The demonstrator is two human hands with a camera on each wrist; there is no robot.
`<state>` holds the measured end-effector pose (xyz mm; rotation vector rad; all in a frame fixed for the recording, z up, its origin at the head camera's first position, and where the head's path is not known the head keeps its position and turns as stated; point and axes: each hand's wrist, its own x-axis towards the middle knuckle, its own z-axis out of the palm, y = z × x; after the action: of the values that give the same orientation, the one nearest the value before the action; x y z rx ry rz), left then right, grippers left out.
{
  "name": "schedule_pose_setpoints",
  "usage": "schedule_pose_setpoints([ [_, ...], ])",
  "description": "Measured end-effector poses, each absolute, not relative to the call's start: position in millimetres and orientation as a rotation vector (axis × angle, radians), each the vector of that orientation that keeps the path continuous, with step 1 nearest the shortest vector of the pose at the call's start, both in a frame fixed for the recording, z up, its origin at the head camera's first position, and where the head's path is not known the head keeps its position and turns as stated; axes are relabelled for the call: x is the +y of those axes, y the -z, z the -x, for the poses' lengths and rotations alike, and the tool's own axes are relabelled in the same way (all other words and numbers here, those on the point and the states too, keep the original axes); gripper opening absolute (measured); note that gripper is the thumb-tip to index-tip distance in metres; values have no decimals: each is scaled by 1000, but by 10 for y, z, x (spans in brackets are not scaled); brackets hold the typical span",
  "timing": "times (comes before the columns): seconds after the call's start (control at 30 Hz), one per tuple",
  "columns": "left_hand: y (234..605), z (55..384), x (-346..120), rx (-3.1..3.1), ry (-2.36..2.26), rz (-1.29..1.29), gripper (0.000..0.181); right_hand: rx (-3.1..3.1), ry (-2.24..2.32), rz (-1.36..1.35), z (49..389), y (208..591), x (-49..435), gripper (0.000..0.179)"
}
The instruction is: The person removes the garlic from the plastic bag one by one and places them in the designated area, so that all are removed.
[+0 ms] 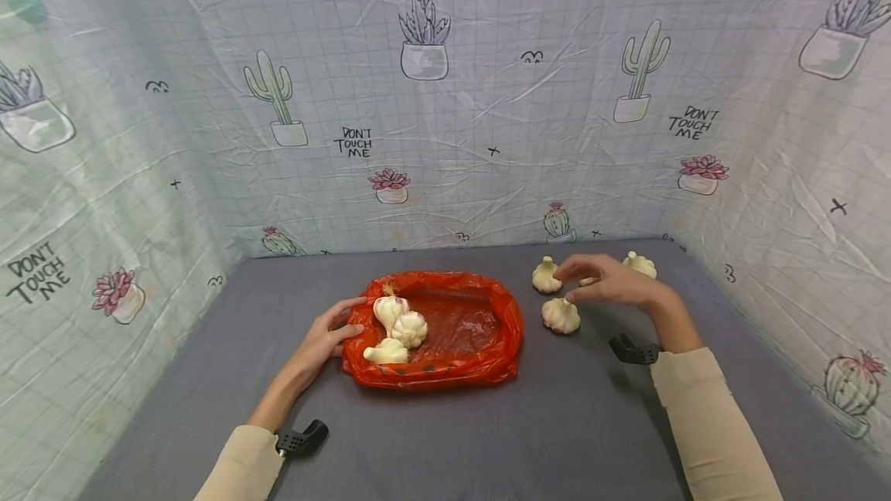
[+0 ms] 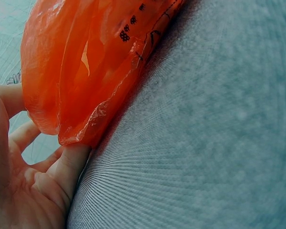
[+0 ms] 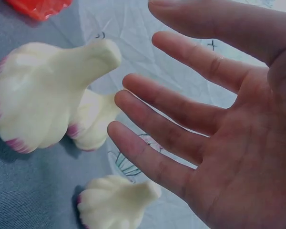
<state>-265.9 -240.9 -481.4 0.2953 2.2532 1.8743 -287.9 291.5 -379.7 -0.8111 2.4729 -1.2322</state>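
Note:
A red plastic bag (image 1: 445, 381) lies with its mouth spread open, and three garlic bulbs (image 1: 409, 329) rest inside its left part. My left hand (image 1: 323, 342) holds the bag's left end, thumb over the rim. In the left wrist view, the fingers lie behind and under the bag's end (image 2: 81, 95). To the right of the bag, my right hand (image 1: 609, 281) hovers among several loose garlic bulbs (image 1: 561, 316). Its fingers are spread and hold nothing. The right wrist view shows a large purple-tinged garlic bulb (image 3: 38, 95) just beyond the fingertips (image 3: 128, 98).
The grey tabletop (image 1: 418, 447) runs up to a patterned plastic curtain (image 1: 459, 122) that surrounds it at the back and sides. Another garlic bulb (image 1: 639, 264) stands behind the right hand near the back edge. A black wrist device (image 1: 635, 349) is on the right arm.

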Motion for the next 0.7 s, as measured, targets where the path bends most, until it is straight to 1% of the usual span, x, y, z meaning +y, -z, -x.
schedule_pose_setpoints([
  [0.27,4825,2665,-2413,2256,-1874,-300,57,2521,1270,798,2837,3709,2843,35],
  [0.7,4822,2659,-2409,2267,-1868,-286,58,2555,1280,846,2732,3572,2685,32],
])
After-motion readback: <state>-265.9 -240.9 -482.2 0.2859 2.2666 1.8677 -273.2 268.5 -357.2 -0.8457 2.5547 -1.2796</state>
